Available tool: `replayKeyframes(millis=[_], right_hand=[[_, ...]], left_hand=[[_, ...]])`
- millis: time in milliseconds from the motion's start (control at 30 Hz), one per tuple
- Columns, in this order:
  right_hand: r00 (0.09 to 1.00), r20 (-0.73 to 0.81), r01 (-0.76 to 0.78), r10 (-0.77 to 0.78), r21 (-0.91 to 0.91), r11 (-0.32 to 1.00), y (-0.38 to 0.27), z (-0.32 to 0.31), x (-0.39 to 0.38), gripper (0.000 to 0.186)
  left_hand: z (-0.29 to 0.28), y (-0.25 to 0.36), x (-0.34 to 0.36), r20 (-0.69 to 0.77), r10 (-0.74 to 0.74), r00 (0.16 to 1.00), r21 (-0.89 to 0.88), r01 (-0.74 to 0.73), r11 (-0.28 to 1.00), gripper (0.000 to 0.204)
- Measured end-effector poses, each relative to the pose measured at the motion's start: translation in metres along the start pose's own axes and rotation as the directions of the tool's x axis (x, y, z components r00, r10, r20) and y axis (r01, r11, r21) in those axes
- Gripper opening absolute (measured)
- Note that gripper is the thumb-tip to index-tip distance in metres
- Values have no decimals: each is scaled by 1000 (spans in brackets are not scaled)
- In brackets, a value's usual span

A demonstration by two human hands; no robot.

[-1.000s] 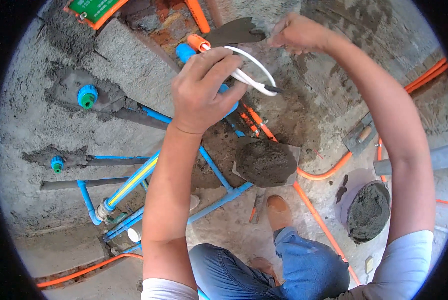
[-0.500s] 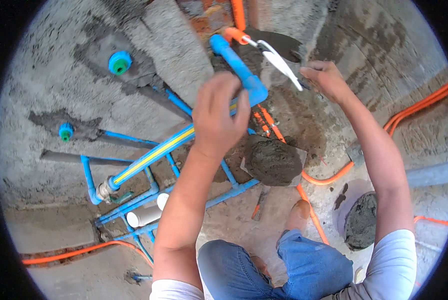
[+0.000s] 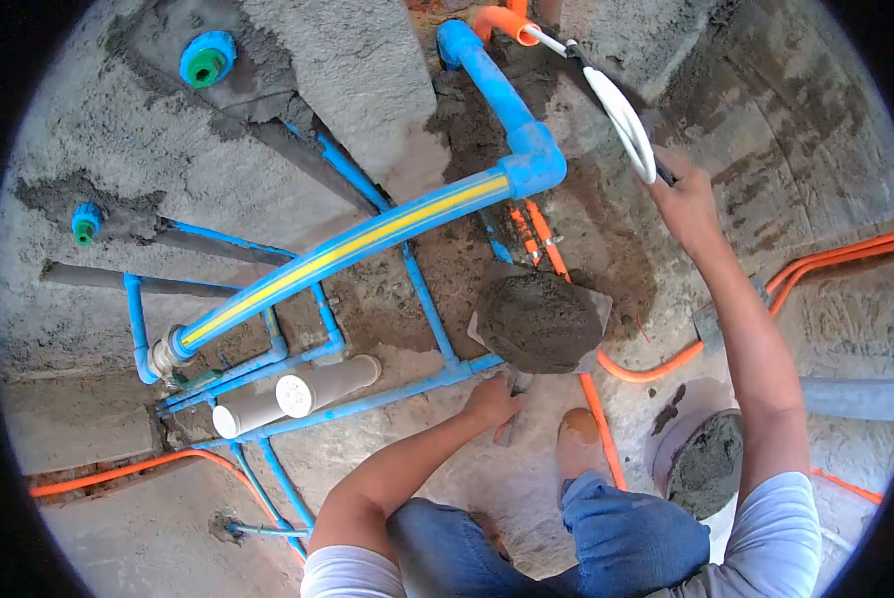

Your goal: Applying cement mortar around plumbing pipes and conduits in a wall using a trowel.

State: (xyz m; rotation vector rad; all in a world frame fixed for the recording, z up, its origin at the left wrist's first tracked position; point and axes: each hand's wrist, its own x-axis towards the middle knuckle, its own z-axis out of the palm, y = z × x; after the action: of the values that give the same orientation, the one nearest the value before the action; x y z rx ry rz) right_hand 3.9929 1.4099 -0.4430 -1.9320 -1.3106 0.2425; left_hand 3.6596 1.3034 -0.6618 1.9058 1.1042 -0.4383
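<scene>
My left hand [image 3: 492,402] is low, closed on a handled tool [image 3: 511,429] just below the square board [image 3: 596,321] heaped with wet mortar [image 3: 536,314]. My right hand [image 3: 688,204] is raised at upper right, closed on a trowel, mostly hidden behind a looped white cable [image 3: 621,115] that comes out of an orange conduit [image 3: 522,25]. A thick blue pipe with a yellow stripe [image 3: 347,259] runs diagonally to a blue elbow [image 3: 536,169] left of the cable.
Blue pipes [image 3: 427,314], white capped pipes [image 3: 332,384], and blue-green fittings [image 3: 207,60] line rough grey walls. Orange conduits [image 3: 646,374] cross the floor and right wall. A bucket of mortar [image 3: 704,468] stands beside my right leg.
My left hand has left the cable and blue pipe and moved down to the tool by the mortar board. My right hand has shifted right and down, behind the cable, which now hangs rightward.
</scene>
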Motion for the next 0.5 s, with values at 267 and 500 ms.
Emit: replayKeyframes(millis=[267,500], right_hand=[[967,244,71,-76,30,997,-13,-14,65,52],[952,200,-280,231,268,922,0,16,6,41]], left_hand=[[33,-1,27,212,-155,965,-701,260,664,32],[-38,75,-28,169,-258,951,-835,277,476,19]])
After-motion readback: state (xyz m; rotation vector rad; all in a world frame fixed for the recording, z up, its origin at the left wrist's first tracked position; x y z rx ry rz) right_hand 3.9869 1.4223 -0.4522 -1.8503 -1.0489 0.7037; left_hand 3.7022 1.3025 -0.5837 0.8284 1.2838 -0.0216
